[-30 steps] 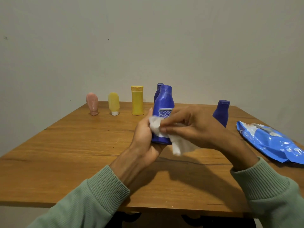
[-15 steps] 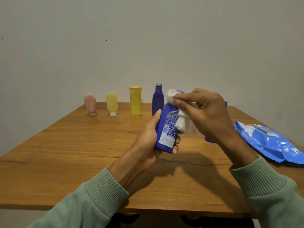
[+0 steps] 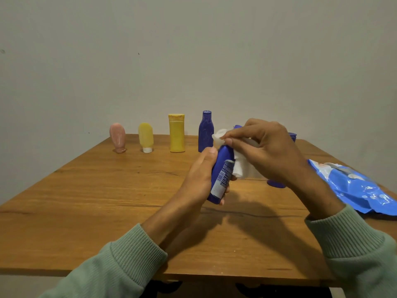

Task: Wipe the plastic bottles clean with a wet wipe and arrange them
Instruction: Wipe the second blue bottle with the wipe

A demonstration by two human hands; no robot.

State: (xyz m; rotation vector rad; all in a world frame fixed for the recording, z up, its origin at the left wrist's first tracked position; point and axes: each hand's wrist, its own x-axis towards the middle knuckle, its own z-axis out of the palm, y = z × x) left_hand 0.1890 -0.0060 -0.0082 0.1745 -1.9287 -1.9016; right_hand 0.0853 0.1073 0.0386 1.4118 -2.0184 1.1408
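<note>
Sage-green ribbed sleeves [image 3: 129, 257] enter from the near edge, both partly cut off by the frame. Wooden table [image 3: 86, 201]: near half bare, its front edge running across the lower view, left and right edges converging toward the wall. Left hand [image 3: 199, 179]: curled around the lower body of a blue bottle [image 3: 222, 171], thumb on its left side, fingertips showing at its right; the bottle is lifted off the table, tilted with its top leaning away and right, label facing the camera, print too small to read. Right hand [image 3: 266, 149]: fingers pinched on a white wet wipe [image 3: 240, 168], pressing it against the bottle's neck and upper side; the cap is mostly hidden by wipe and fingers. Second blue bottle [image 3: 277, 183]: stands behind the right hand, only its base and a sliver of cap visible. Blue wipe packet [image 3: 354, 186]: lies flat at the right edge, cut off by the frame. Far row near the back edge, upright and spaced apart, left to right: pink tube [image 3: 117, 137] on its cap, pale yellow tube [image 3: 146, 137] on a white cap, yellow bottle [image 3: 176, 132], dark blue bottle [image 3: 205, 132]. Open tabletop lies left of the hands.
</note>
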